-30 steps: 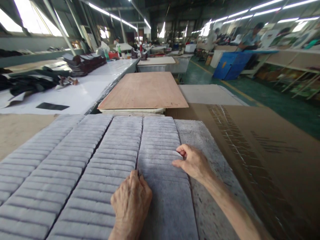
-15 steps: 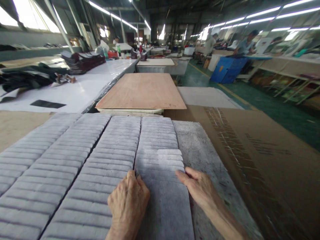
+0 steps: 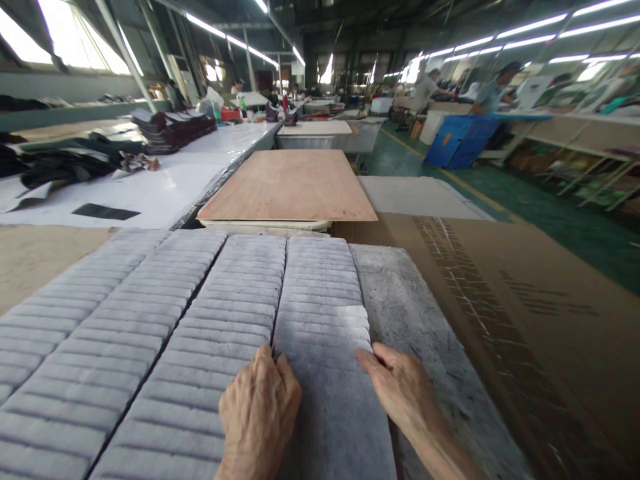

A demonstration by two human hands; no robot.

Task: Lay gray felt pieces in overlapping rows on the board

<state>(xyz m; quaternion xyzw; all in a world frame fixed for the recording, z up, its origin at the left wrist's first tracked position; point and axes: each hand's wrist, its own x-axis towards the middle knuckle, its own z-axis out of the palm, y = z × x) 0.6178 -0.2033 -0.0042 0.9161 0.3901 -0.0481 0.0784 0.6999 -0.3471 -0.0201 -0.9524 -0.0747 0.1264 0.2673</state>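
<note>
Grey felt-like sheets lie overlapped in several long columns, their edges showing as close ridges. At the near end of the rightmost column is a flat grey sheet (image 3: 340, 417). My left hand (image 3: 260, 410) is closed with its fingertips pinched at that sheet's left edge, by the gap to the neighbouring column (image 3: 185, 373). On the opposite edge, my right hand (image 3: 407, 387) has thumb and fingers closed on the sheet's right side. The fingertips of my left hand are partly hidden behind its knuckles.
Right of the columns lie a stained grey board (image 3: 400, 287) and a taped cardboard sheet (image 3: 540, 287). Ahead is a plywood panel (image 3: 295, 183). A white table (image 3: 165, 183) on the left carries dark material piles (image 3: 70, 160). A blue box (image 3: 460, 140) and people stand farther off.
The view has shifted slightly, so everything sits a little farther right and lower. Both hands keep their places at the sheet's two edges, with hardly any movement against the column.
</note>
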